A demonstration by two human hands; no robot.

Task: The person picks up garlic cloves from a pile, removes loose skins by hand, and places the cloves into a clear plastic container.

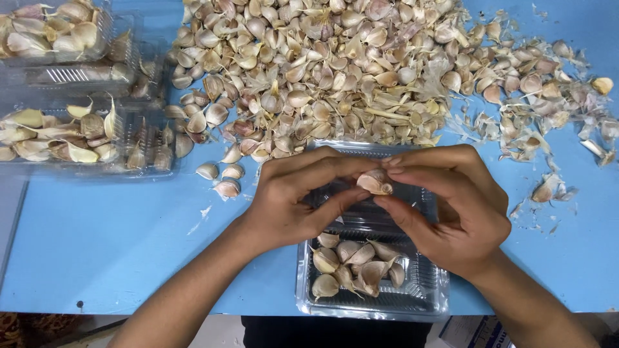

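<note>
Both hands were held together above a clear plastic tray [309, 293], with one garlic clove [376, 182] pinched between them. The left hand [290, 203] was curled, its thumb and first fingers closed on the left side of the clove. The right hand [451, 206] was bent inward in the same manner, its fingertips pressed to the clove's upper edge and its thumb set beneath. Neither hand was spread wide; the fingers of each were drawn in to a tight pinch on the single clove, which was kept just above the far half of the tray and clear of its floor.

In the near half of the tray a small cluster of cloves [354, 267] was seen, lying loose against one another. The tray was placed on a blue table [97, 245], close to its near edge.

Beyond the hands, a large heap of unpeeled cloves [309, 71] was spread across the table, its near edge touching the far rim of the tray. Papery skins and scattered cloves [535, 109] were strewn to the right of the heap. A few stray cloves [222, 180] were left just beside the left hand. At the left side of the table, stacked clear containers [77, 109] were found, filled with more cloves and skins, well apart from the tray.
</note>
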